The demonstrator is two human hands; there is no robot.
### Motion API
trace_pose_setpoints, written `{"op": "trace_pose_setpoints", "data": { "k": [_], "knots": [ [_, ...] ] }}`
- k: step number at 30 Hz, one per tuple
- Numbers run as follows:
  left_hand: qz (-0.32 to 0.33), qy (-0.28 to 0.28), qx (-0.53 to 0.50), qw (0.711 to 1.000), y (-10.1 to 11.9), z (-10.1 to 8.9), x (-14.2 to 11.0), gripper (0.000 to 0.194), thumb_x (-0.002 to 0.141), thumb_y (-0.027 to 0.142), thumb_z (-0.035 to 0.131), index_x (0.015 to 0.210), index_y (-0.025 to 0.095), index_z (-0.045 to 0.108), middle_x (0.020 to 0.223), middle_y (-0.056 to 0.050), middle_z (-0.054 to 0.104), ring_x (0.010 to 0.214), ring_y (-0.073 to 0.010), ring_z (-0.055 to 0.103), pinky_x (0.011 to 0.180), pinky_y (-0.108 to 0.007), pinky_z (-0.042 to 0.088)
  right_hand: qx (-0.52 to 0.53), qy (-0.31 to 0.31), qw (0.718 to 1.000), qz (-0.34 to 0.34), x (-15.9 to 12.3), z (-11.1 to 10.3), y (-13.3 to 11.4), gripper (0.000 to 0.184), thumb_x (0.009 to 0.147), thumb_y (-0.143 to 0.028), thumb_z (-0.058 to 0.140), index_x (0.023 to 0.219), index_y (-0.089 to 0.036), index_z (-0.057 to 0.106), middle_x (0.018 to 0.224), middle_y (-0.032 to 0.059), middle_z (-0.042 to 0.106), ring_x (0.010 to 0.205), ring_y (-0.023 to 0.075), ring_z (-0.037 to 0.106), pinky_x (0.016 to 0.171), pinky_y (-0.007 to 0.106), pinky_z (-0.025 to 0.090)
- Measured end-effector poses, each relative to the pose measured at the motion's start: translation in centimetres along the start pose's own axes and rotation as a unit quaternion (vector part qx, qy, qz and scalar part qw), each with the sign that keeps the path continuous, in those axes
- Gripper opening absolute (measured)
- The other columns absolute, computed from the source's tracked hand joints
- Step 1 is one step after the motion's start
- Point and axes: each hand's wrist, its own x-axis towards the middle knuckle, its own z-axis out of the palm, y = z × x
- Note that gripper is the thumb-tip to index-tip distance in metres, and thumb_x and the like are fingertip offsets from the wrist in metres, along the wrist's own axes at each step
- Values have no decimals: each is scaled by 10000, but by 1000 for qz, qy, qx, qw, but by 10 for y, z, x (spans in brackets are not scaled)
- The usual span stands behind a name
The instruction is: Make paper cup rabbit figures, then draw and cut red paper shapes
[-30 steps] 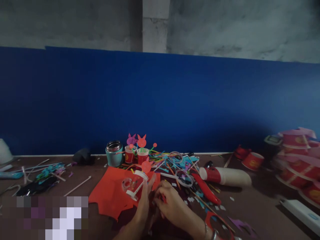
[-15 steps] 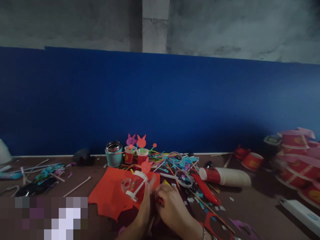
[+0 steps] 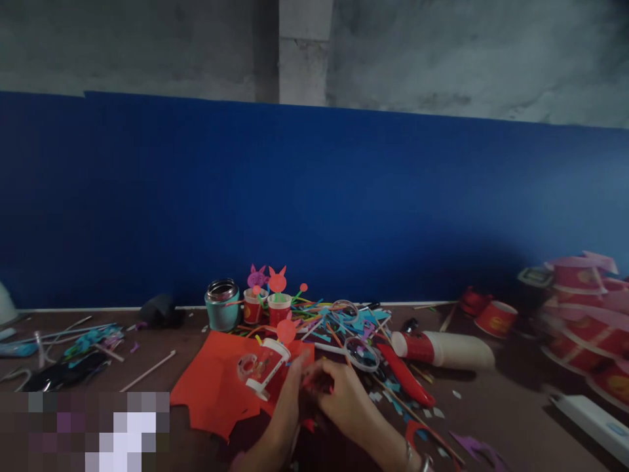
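Near the table's front, my left hand and my right hand meet, fingertips close together. Each hand's fingers are bent inward; a bit of red shows at the right fingertips, but what they pinch is too blurred and covered to name. Left of my hands, a red-and-white paper cup lies tilted, with a round red paper head at its rim. Beside it is a clear tape roll. Both rest on a large red sheet with a jagged cut edge. A small red scrap lies below my fingers.
Two decorated cups and a turquoise jar stand behind. Coloured strips, a glossy red pepper-shaped object and stacked paper cups lie to the right. Pink-and-red cup stacks stand far right, a white box before them.
My right hand has turned and its fingers have shifted slightly up; the yellow tip above it is now out of sight. A small red scrap shows below my hands.
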Motion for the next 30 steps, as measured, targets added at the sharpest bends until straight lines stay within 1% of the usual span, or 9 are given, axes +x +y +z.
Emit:
{"op": "trace_pose_setpoints", "data": {
  "k": [3,5,11,14,17,22,24,27,30],
  "knots": [
    [73,-40,121,989,-2,-3,-1,486,645,646,626,772,187,532,394,67,501,301,-98,447,314,-182,315,83,-1,996,25,9,-10,8,136,610,-93,512,631,-157,630,592,-1,629,582,143,569,555,224,417],
    [99,-47,150,983,-3,-3,-1,478,658,655,607,661,199,465,355,95,422,264,-62,361,298,-169,268,137,-30,989,43,12,-14,13,141,590,-96,510,632,-152,632,555,-22,595,523,120,528,512,217,399],
    [137,-22,161,977,-5,-4,-1,509,665,668,588,585,188,438,390,106,350,304,-34,309,315,-162,224,238,-76,964,85,13,-14,19,94,552,-124,570,616,-146,635,529,-48,553,511,90,472,521,210,366],
    [125,-32,158,979,-8,-6,-3,478,707,650,561,626,192,452,395,109,353,301,-38,300,313,-164,216,274,-86,952,106,13,-15,18,55,568,-170,596,617,-154,616,532,-52,550,510,88,470,532,215,367],
    [115,-44,159,979,-10,-7,-3,453,734,643,535,683,201,453,406,113,373,300,-40,294,315,-164,223,240,-68,964,94,14,-16,17,87,626,-238,594,619,-151,601,540,-42,548,507,92,469,534,222,364],
    [112,-40,157,980,-13,-9,1,449,716,641,558,676,211,433,370,124,349,293,-42,271,315,-161,215,89,-21,995,29,13,-14,12,157,707,-224,531,575,-150,570,537,-30,512,536,108,456,529,225,344],
    [112,-32,143,983,-13,-9,3,468,678,657,583,667,212,436,365,123,352,285,-45,269,307,-166,202,69,-4,997,17,12,-12,12,180,741,-223,508,595,-150,584,554,-23,526,553,115,471,537,225,352],
    [128,-14,140,982,-12,-10,5,476,658,650,607,631,200,456,379,107,383,298,-44,288,321,-171,212,63,-4,998,18,12,-11,13,211,777,-226,484,622,-149,606,562,-7,557,544,127,499,532,229,369],
    [150,9,152,977,-9,-12,5,465,674,631,607,618,185,489,401,92,402,318,-47,299,337,-178,216,18,67,997,-33,11,-13,13,142,781,-196,500,722,-158,625,697,30,628,655,156,559,619,247,413]
  ]
}}
